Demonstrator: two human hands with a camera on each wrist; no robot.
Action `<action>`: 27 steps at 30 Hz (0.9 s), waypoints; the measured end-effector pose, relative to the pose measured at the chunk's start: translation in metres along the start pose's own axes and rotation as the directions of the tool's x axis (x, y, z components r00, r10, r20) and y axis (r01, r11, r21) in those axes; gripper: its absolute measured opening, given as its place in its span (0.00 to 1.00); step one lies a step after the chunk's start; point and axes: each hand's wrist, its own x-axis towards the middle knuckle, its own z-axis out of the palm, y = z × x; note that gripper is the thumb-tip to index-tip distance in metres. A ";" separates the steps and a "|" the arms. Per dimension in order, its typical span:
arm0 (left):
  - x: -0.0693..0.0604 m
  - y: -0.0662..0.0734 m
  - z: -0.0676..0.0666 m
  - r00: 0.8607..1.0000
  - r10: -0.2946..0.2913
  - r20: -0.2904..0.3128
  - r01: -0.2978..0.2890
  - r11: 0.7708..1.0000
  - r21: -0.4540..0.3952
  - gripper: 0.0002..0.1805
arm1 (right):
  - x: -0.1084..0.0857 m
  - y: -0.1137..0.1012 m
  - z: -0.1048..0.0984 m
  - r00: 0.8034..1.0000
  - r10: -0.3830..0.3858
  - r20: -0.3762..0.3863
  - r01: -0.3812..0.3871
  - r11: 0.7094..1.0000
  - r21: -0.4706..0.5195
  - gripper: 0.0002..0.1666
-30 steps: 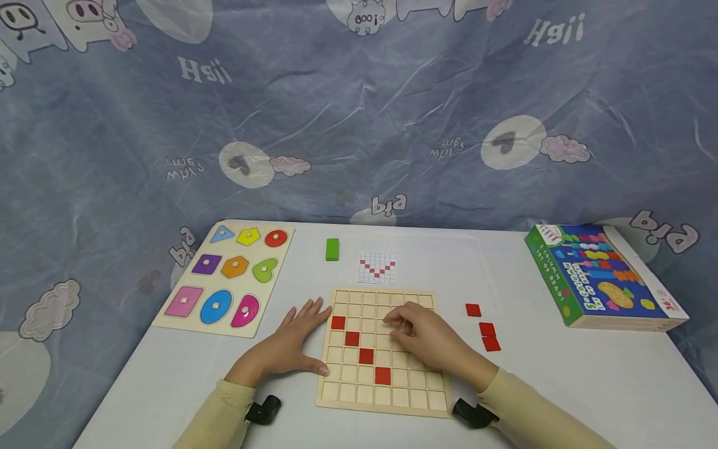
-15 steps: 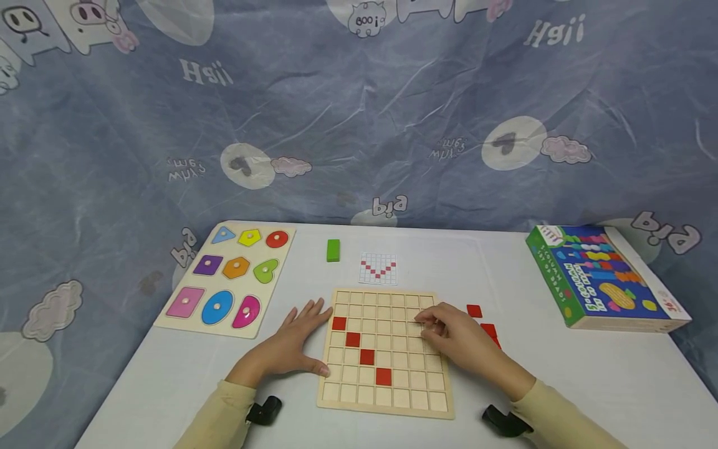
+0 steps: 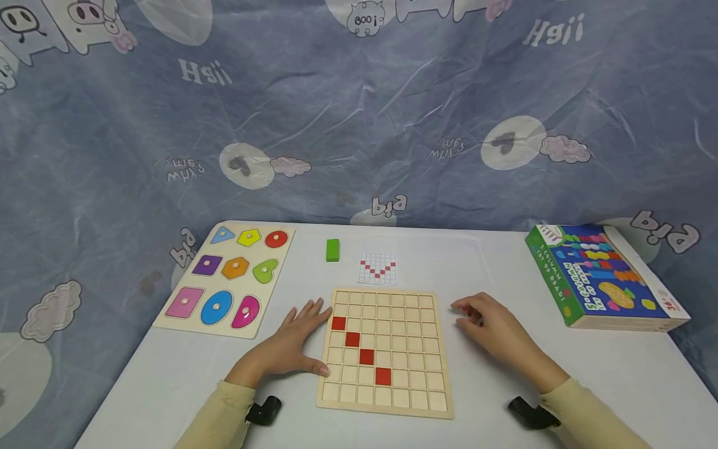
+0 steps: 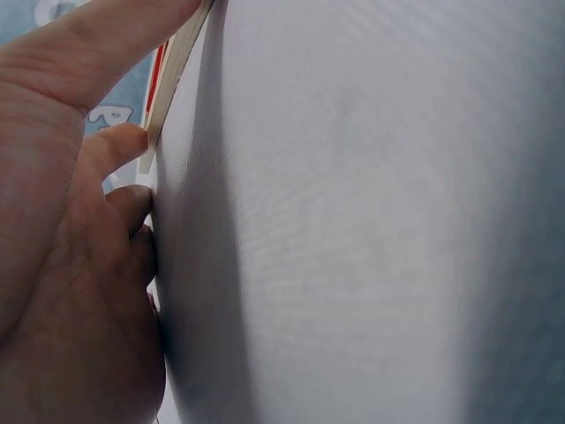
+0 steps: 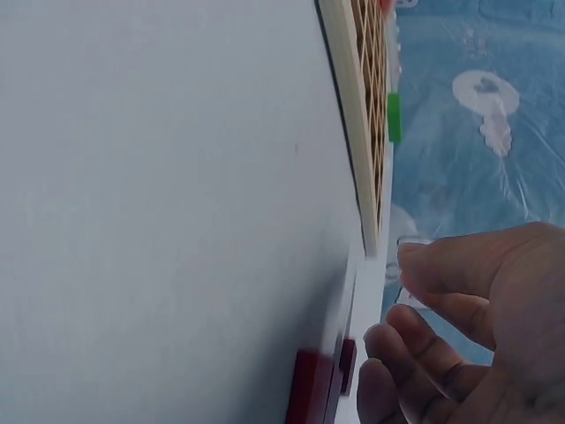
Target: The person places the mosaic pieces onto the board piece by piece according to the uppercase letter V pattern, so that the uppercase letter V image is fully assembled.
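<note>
On the wooden grid board (image 3: 415, 362), several red squares (image 3: 366, 357) lie in a diagonal falling to the right. My left hand (image 3: 283, 346) rests spread flat on the table, its thumb and a fingertip touching the board's left edge; the left wrist view shows this hand (image 4: 79, 212) beside the board edge (image 4: 177, 75). My right hand (image 3: 499, 330) hovers right of the board, fingers loosely bent. In the right wrist view, this hand (image 5: 468, 327) holds nothing, near loose red pieces (image 5: 309, 389) on the table, which it hides in the head view.
Behind the board lie a small pattern card (image 3: 378, 268) and a green block (image 3: 333, 250). A shape puzzle (image 3: 215, 284) lies at the left, and a colourful box (image 3: 608, 277) at the right. A patterned cloth (image 3: 359, 125) hangs behind the table.
My right hand has moved right, from above the board to over the loose red pieces, now covered in the head view. My left hand has not visibly moved.
</note>
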 end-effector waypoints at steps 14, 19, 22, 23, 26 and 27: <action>0.001 0.000 0.001 1.000 -0.014 0.002 0.014 1.000 0.010 0.66 | 0.005 0.028 -0.011 0.995 0.098 0.031 -0.096 0.994 -0.045 0.19; 0.000 0.001 0.000 1.000 -0.013 0.002 0.013 1.000 0.008 0.66 | 0.007 0.028 -0.010 0.994 0.102 0.032 -0.100 0.993 -0.061 0.17; 0.000 0.001 0.000 1.000 -0.011 0.004 0.011 1.000 0.004 0.66 | 0.007 0.026 -0.007 0.995 0.091 0.036 -0.089 0.994 -0.058 0.16; 0.000 0.000 0.000 1.000 -0.011 0.004 0.011 1.000 0.004 0.66 | 0.006 0.025 -0.006 0.996 0.086 0.038 -0.083 0.995 -0.059 0.16; 0.000 0.000 0.000 1.000 -0.011 0.005 0.011 1.000 0.006 0.66 | 0.005 0.021 -0.002 0.996 0.071 0.045 -0.068 0.996 -0.060 0.15; 0.000 0.000 0.000 1.000 -0.011 0.004 0.011 1.000 0.007 0.66 | 0.005 0.019 -0.001 0.997 0.065 0.045 -0.062 0.996 -0.060 0.15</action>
